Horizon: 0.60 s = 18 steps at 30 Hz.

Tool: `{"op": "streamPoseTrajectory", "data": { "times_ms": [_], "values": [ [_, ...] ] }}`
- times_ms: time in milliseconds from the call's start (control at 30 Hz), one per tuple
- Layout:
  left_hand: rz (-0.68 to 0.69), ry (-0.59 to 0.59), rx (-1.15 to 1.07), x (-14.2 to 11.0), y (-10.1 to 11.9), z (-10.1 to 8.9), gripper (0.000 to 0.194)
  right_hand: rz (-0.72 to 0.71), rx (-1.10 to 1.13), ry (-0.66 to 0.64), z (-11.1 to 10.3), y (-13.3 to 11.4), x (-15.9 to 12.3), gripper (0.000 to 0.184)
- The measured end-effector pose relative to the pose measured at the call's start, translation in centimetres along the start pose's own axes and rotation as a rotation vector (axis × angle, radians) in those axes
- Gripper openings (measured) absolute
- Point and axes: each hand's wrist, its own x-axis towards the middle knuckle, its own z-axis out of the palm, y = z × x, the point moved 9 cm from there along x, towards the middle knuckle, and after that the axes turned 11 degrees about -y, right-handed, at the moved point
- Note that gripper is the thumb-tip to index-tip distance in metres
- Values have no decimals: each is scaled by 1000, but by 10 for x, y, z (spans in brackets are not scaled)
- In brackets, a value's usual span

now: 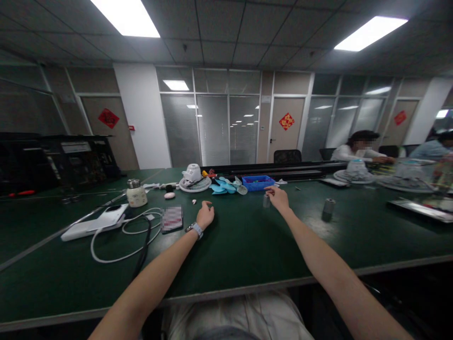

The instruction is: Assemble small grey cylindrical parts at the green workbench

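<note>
My right hand [278, 198] reaches forward over the green table, its fingertips pinched together at the top of a small grey cylinder [266, 202]. That cylinder looks upright, and its upper end is partly hidden by the fingers. Just beyond is a blue plastic basket [258, 183] with small parts inside. My left hand [205, 216], with a watch [194, 229] on the wrist, rests near the table surface, fingers loosely bent and apart, holding nothing I can see. Light-blue fan blades [225, 186] lie ahead of it. A second grey cylinder [329, 206] stands farther right.
Left on the table [226, 264] are a cream bottle [136, 194], a phone [112, 215] on a white box, white cable [102, 259] and a dark-edged device [171, 219]. A white fan housing [193, 175] stands behind. Co-workers [354, 150] sit at the right.
</note>
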Motion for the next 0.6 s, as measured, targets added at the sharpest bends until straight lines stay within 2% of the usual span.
{"op": "streamPoseTrajectory", "data": {
  "times_ms": [200,467,600],
  "values": [
    [11,-8,20,1,0,1,29,15,74,-2,3,6,2,22],
    [0,-31,27,-1,1,2,31,54,-180,-67,1,-11,-3,20],
    [-2,-33,26,-1,1,2,32,51,-151,-121,6,-9,-4,26]
  ]
}}
